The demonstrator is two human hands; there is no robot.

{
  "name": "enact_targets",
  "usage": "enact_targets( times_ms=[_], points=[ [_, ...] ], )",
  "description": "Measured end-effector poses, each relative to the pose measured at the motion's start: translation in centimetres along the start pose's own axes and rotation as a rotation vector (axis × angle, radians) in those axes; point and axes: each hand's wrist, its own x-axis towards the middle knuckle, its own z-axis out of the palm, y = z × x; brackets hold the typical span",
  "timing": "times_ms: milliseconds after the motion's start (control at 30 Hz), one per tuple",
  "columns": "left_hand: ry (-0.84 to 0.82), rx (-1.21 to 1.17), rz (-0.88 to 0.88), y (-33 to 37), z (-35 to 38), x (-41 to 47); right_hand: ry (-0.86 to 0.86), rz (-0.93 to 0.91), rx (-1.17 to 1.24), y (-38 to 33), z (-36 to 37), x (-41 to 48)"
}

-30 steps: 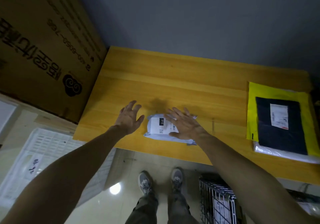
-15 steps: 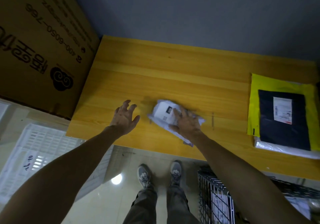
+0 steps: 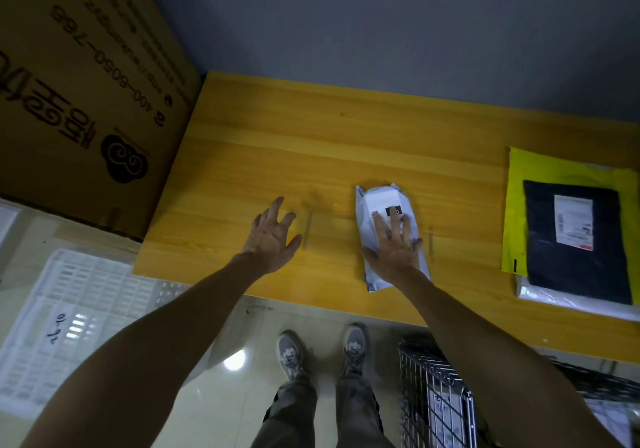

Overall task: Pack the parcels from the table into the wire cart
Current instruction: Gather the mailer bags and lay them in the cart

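A small white poly-bag parcel (image 3: 381,201) with a printed label lies on the yellow wooden table (image 3: 311,142), near its front edge. My right hand (image 3: 394,250) lies on top of it, fingers spread across its width, thumb and little finger at its sides. My left hand (image 3: 273,236) hovers over bare table to the left of the parcel, fingers apart and holding nothing. The wire cart (image 3: 429,395) stands on the floor below the table's front edge, under my right forearm, with parcels inside.
At the table's right end a black parcel (image 3: 540,239) lies on a yellow one (image 3: 540,170), with a white bag (image 3: 561,304) beneath. A large cardboard box (image 3: 86,84) stands left of the table, with a white plastic crate (image 3: 69,309) below it. My feet are on the tiled floor.
My right hand has turned the white parcel and slid it to the right along the table. My left hand stays open, now well apart from the parcel.
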Motion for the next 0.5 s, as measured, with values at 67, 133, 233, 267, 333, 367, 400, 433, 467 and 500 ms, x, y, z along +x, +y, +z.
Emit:
enact_targets(
  times_ms=[67, 133, 233, 267, 333, 367, 400, 433, 467, 500],
  points=[
    [-0.021, 0.016, -0.002, -0.2, 0.7, -0.1, 0.069, -0.028, 0.057, 0.7, 0.9, -0.1],
    [-0.050, 0.023, -0.013, -0.2, 1.2, -0.3, 0.133, -0.042, 0.071, 1.1, 1.2, 0.0],
    [-0.086, 0.029, -0.013, 0.4, 1.5, -0.4, 0.184, -0.043, 0.074, 1.2, 0.6, -0.1],
    [-0.092, 0.030, -0.011, 0.8, 1.2, -0.5, 0.181, -0.039, 0.083, 1.2, 0.3, -0.2],
    [-0.095, 0.036, -0.005, 1.6, 0.4, -0.6, 0.156, -0.019, 0.093, 1.2, -0.9, -0.4],
    [-0.093, 0.039, -0.001, 2.1, -0.3, -0.7, 0.153, -0.007, 0.091, 1.2, -1.7, -0.6],
    [-0.088, 0.040, 0.003, 2.6, -1.1, -0.8, 0.157, 0.005, 0.093, 1.2, -2.6, -0.9],
    [-0.079, 0.037, 0.007, 3.2, -2.0, -0.9, 0.149, 0.018, 0.100, 1.3, -3.4, -1.2],
    [-0.067, 0.035, 0.012, 3.8, -2.9, -0.9, 0.136, 0.024, 0.111, 1.3, -4.3, -1.6],
    [-0.054, 0.034, 0.020, 4.3, -3.8, -1.0, 0.141, 0.020, 0.120, 1.4, -5.2, -1.9]
  ],
)
